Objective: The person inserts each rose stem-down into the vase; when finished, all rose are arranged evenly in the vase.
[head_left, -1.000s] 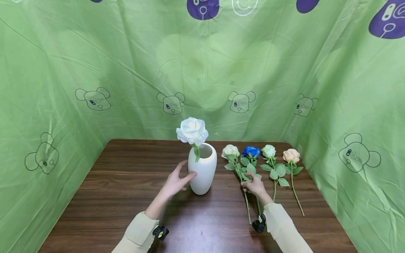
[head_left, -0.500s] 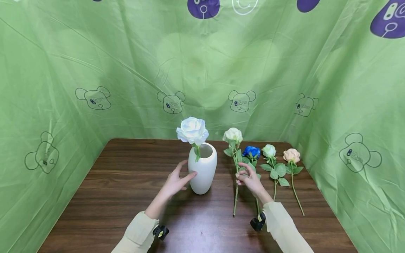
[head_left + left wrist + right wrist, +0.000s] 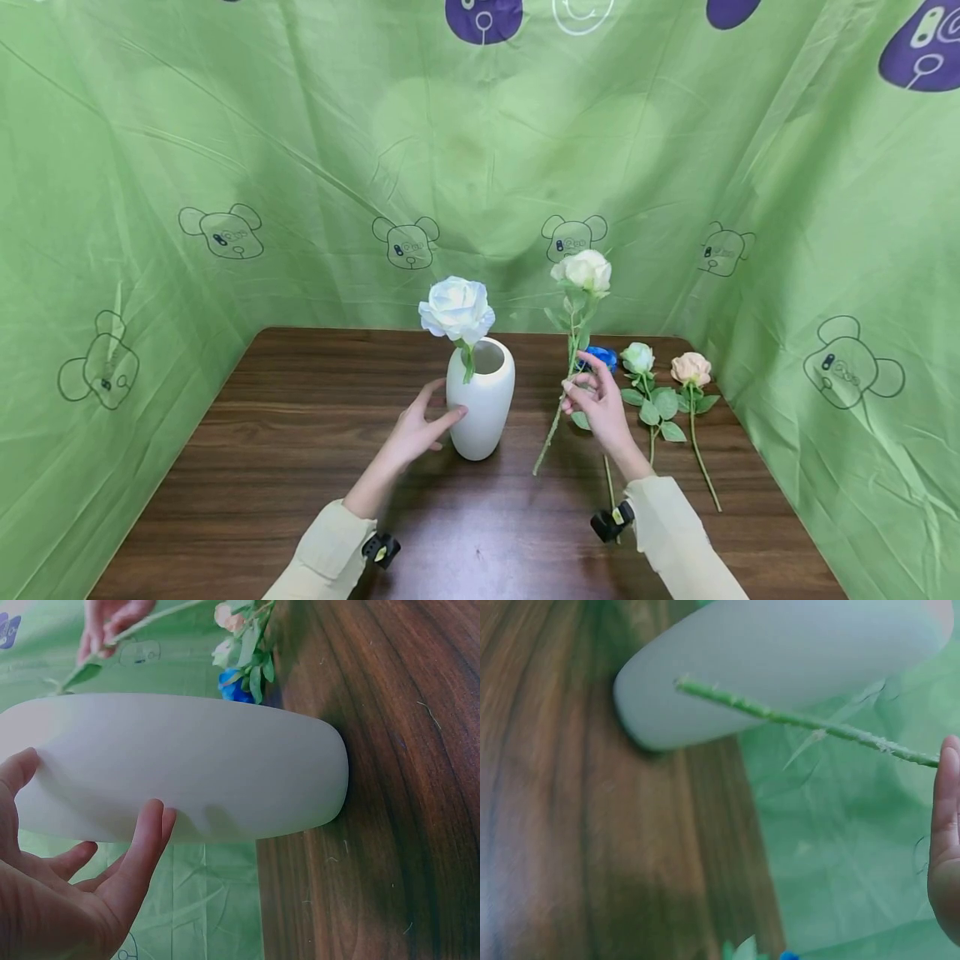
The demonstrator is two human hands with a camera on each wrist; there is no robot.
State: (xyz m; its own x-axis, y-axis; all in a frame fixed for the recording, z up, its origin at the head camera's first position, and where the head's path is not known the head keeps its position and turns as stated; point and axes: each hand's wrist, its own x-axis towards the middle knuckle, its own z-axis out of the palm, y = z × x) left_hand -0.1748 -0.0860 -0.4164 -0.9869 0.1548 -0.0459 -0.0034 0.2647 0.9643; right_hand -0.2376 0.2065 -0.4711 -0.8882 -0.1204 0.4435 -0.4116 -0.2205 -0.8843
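A white vase stands upright on the wooden table. One large white-blue rose leans over its left rim. My left hand rests thumb and fingers against the vase's left side; in the left wrist view the fingers are spread, fairly straight. Right of the vase, my right hand pinches the stem of a white rose, raised off the table and tilted, bloom up. In the right wrist view, the rose's bare stem crosses in front of the vase; the pinching fingertips are mostly out of frame.
A blue rose, partly hidden behind my right hand, lies on the table. To its right lie a pale green rose and a peach rose. A green curtain hangs behind and at both sides.
My right hand has lifted the white rose from beside the blue one; its bloom has risen and its stem end now tilts toward the vase. The left hand and vase have stayed put.
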